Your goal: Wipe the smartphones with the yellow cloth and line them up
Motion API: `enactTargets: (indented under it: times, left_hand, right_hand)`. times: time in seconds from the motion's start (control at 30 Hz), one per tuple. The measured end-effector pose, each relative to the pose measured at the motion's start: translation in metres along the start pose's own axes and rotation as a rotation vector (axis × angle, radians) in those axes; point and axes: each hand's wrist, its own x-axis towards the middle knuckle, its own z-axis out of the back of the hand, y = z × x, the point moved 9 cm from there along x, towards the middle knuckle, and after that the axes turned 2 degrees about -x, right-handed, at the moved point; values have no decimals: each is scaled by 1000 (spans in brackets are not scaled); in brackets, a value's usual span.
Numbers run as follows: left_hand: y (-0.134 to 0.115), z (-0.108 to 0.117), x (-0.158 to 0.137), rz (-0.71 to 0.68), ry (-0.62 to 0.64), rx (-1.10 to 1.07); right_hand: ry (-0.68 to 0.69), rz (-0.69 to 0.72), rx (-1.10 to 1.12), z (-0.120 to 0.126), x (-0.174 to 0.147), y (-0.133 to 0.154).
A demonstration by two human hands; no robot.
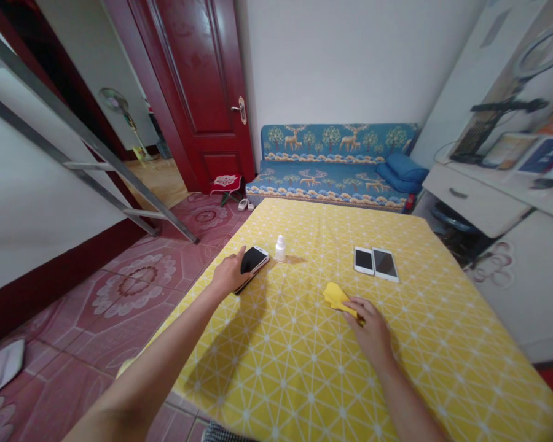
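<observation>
On the left side of the table, my left hand (230, 273) is closed over the near end of a black-screened phone (254, 260). The thumb lies along the phone's right side and the index finger reaches along its far left side. It looks thick, perhaps a stack of phones; my hand hides its near part. My right hand (371, 325) pinches a crumpled yellow cloth (335, 296) just above or on the tablecloth. A small white bottle (281, 249) stands upright just right of the phone. Two white phones, a smaller one (364, 261) and a larger one (386, 264), lie side by side farther right.
A yellow patterned tablecloth (299, 344) covers the table. Behind it is a blue sofa (299, 175) with deer patterns. A white cabinet (483, 196) stands at the right, a metal ladder (92, 166) at the left. A small red stool (225, 183) sits by the red door (198, 67).
</observation>
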Motion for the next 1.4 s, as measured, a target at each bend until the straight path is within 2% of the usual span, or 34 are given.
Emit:
enactTargets:
  times: [0.17, 0.37, 0.53, 0.7, 0.8, 0.9, 0.97, 1.03, 1.1, 1.2, 1.3, 1.4]
  left_hand:
    - [2, 1, 11, -5, 35, 64]
    - [23, -12, 31, 92, 185, -51]
    - [30, -13, 35, 139, 205, -80]
    - [21, -5, 20, 153, 137, -107]
    - [21, 5, 2, 177, 24, -126]
    - [20, 12, -27, 117, -135, -420]
    - [7, 5, -52, -6, -108, -737]
    - [-9, -8, -81, -54, -34, -1057]
    - [-38, -26, -110, -65, 103, -1367]
    - [-93, -47, -144, -51, 322, -1740]
    - [-148, -61, -157, -33, 526, -1985]
    - [-183, -76, -144, 28, 685, -2127]
  right_hand:
    - [-5, 8, 11, 1, 0, 3]
    - [-16, 12, 6, 1, 0, 1]
    - [-14, 8, 11, 1, 1, 1]
    - [-4, 12, 23, 1, 1, 2]
    - [-15, 5, 22, 2, 1, 2]
    - [-18, -5, 18, 2, 0, 0]
    - [-11, -18, 21, 2, 0, 0]
    - [-5, -30, 35, 2, 0, 0]
    - [-2, -37, 53, 2, 1, 1]
    - [-11, -51, 94, 5, 1, 4]
    - [-82, -122, 164, 14, -2, 2]
    - [-221, -300, 189, 30, -11, -11]
